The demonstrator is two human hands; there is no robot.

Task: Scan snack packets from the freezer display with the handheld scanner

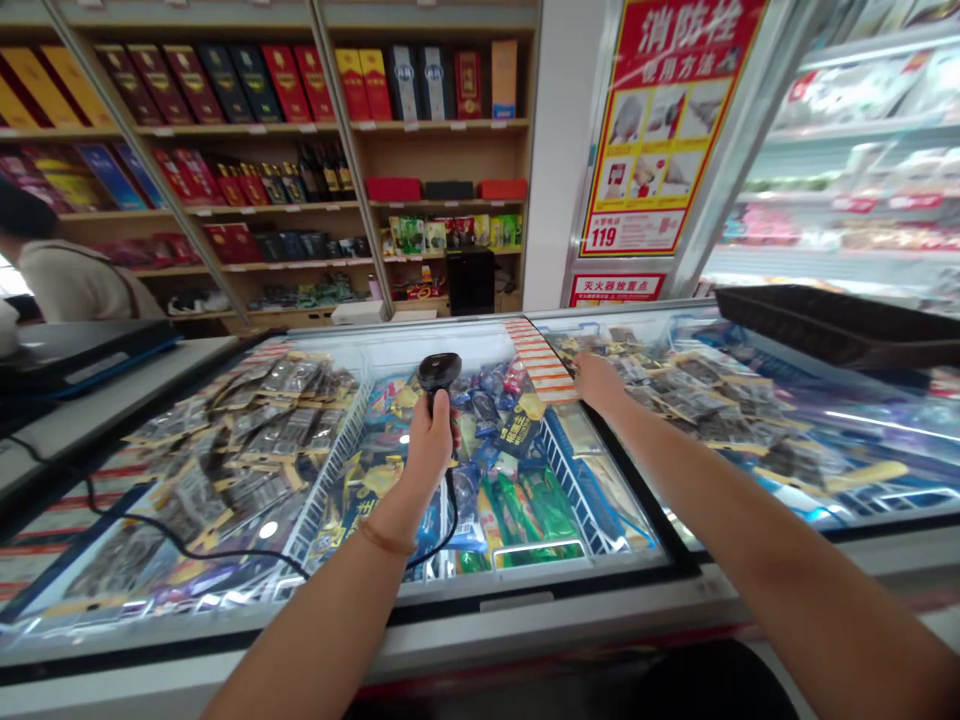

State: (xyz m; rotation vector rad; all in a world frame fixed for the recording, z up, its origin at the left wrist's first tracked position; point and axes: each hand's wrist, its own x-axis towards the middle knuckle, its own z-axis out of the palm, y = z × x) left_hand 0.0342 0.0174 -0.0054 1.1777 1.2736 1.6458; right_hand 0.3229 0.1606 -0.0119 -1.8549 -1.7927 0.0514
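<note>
- Left hand is closing firmly round the grip of a black handheld barcode scanner, thumb lying along its back; the scanner is hanging above the middle of the chest freezer.
- Scanner's black cable is passing near the left wrist and trailing off left, over the freezer. Judgement: a wide reach could be pulling it taut and jerking the scanner; its slack could be snagging on the freezer edge.
- Right hand is resting at the dark lid frame, just beside an orange-and-white striped strip. Fingers are partly curling; cannot tell how far open, or whether they are gripping anything.
- Risk: if that frame is sliding, fingers could be getting pinched at its edge.
- Blue packets and green packets are lying jumbled below the scanner, between white wire basket walls. Crumpled wrappers could be spoiling a code reading; glare is spotting the surface too.
- Dark plastic tray is sitting on the freezer's right side; a careless right elbow could be knocking it.
</note>
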